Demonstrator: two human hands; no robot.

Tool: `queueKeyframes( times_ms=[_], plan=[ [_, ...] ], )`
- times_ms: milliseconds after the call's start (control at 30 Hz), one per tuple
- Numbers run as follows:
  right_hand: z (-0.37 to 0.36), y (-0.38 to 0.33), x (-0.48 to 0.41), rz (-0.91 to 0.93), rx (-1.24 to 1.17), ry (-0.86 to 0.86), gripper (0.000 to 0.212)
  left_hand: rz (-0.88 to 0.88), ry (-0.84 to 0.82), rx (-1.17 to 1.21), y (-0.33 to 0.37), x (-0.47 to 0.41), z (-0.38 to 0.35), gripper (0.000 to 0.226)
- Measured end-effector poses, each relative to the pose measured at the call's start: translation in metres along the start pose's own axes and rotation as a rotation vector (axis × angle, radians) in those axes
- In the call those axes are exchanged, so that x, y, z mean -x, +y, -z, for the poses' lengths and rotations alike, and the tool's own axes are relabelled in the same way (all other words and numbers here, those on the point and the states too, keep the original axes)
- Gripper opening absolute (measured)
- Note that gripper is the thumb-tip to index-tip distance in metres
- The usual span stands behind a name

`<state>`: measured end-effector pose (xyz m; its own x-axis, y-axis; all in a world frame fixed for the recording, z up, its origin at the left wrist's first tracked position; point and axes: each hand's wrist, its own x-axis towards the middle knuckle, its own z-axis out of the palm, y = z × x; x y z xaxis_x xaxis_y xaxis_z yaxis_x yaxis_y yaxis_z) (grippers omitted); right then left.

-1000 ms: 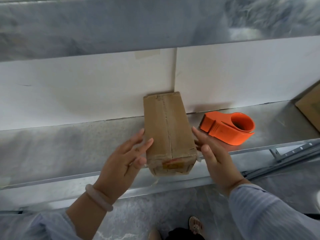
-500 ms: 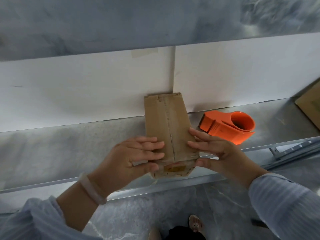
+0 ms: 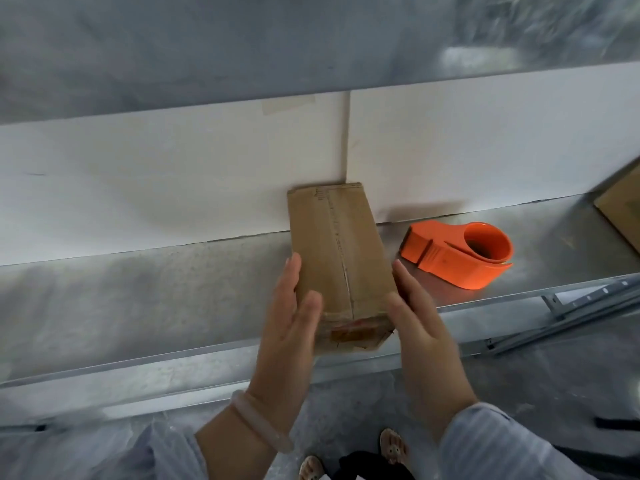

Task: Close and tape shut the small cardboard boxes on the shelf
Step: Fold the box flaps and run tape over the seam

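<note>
At the shelf's [image 3: 156, 299] near edge, the left hand [image 3: 291, 327] and right hand [image 3: 422, 327] stand flat with straight fingers, flanking the small cardboard box [image 3: 339, 251] lying between them. Its far end meets the white back panel [image 3: 173, 188]; an orange tape dispenser [image 3: 460, 252] lies just right.

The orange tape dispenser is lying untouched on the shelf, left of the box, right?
Wrong side: the head view shows the tape dispenser lying untouched on the shelf, right of the box.
</note>
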<state>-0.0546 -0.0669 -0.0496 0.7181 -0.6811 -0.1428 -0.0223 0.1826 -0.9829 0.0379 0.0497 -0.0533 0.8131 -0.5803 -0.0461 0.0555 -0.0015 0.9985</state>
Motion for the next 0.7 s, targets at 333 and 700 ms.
queueKeyframes(
  times_ms=[333, 700],
  plan=[
    [-0.020, 0.013, -0.004, 0.147, 0.272, 0.162, 0.058, -0.092, 0.127, -0.218, -0.011, -0.003, -0.004, 0.058],
    [-0.009, 0.036, -0.013, 0.323, 0.273, 0.186, 0.051, -0.500, -0.010, -0.600, -0.035, -0.019, 0.028, 0.065]
  ],
)
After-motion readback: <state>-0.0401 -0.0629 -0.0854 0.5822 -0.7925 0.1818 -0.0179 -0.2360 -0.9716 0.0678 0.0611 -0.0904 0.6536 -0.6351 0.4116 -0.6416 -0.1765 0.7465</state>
